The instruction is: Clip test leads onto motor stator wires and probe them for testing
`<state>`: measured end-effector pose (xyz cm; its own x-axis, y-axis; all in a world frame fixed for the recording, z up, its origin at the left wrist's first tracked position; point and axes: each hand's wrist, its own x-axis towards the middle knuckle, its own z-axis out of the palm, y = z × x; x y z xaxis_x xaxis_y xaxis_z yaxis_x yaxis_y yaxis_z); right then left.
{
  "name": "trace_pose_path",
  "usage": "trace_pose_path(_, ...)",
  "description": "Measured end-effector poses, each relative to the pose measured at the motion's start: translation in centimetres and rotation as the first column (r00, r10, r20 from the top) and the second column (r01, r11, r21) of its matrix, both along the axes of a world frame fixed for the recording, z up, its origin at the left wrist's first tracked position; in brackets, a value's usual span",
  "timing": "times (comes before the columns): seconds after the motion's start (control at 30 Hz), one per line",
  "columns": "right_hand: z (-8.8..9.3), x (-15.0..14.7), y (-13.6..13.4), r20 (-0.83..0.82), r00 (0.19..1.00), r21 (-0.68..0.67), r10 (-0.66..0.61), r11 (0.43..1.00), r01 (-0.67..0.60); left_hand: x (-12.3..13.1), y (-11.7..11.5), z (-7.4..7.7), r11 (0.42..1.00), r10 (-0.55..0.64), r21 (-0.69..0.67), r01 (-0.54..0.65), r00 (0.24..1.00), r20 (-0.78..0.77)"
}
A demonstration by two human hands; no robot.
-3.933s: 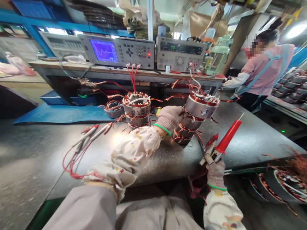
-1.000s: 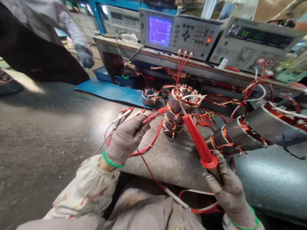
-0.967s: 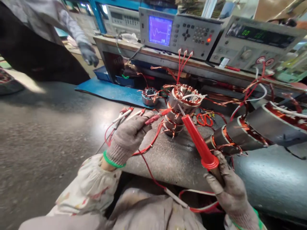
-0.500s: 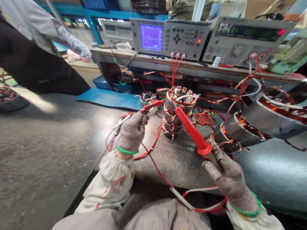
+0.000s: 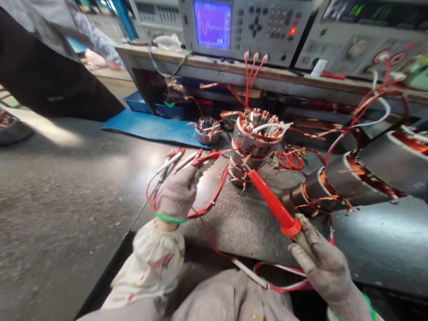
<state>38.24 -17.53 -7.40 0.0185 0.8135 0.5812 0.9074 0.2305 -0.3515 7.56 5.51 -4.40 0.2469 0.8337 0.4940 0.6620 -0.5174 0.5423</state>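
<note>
Red-handled probe (image 5: pixel 272 207) sits clenched in the gloved right hand (image 5: pixel 319 263), its thin metal tip reaching the side of the upright stator stack (image 5: pixel 254 142) on the grey bench (image 5: pixel 67 187). The gloved left hand (image 5: pixel 179 194) is closed, pinching a red clip (image 5: pixel 205 158) just beside that stack, with red leads (image 5: pixel 207 209) looping below it. A second stator (image 5: pixel 337 183) lies on its side to the right, a small stator (image 5: pixel 207 130) sits on the blue mat (image 5: pixel 150 127) behind, and a tester (image 5: pixel 245 31) stands on the shelf (image 5: pixel 214 60) above.
</note>
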Motion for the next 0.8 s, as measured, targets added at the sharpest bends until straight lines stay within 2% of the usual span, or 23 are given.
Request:
trace_pose_path(0.1, -0.8, 0.1, -0.6, 0.001, 1.000, -0.021, -0.008, 1.000, 0.008, 1.0, 0.1, -1.5, 0.998, 0.007, -0.057, -0.010, 0.998, -0.061)
trace_pose_path(0.23, -1.9, 0.2, -1.5, 0.016, 0.999, -0.081, -0.038, 0.996, 0.039, 1.2, -0.1, -3.2, 0.987, 0.057, -0.145, -0.072, 0.993, -0.103)
trace_pose_path(0.37, -3.2, 0.3, -2.5, 0.014, 1.000, -0.120, -0.026, 0.992, 0.027, 1.0, -0.4, -4.5, 0.961, -0.031, -0.277, 0.004, 0.995, -0.092)
trace_pose_path(0.5, -4.6, 0.5, -4.0, 0.030, 0.999, -0.171, -0.033, 0.985, 0.038, 1.2, -0.6, -5.5, 0.937, 0.013, -0.345, -0.057, 0.992, -0.129)
trace_pose_path(0.6, -5.4, 0.5, -4.7, 0.052, 0.998, -0.205, -0.018, 0.978, 0.029, 1.6, -0.5, -6.1, 0.910, -0.017, -0.411, -0.060, 0.983, -0.181)
trace_pose_path(0.7, -5.8, 0.5, -4.7, 0.070, 0.997, -0.189, -0.014, 0.982, 0.027, 1.9, -0.5, -6.6, 0.908, 0.042, -0.400, -0.123, 0.978, -0.204)
trace_pose_path(0.8, -5.5, 0.6, -4.5, 0.096, 0.995, -0.158, -0.005, 0.987, 0.020, 1.8, -0.5, -6.7, 0.923, 0.009, -0.381, -0.052, 0.994, -0.113)
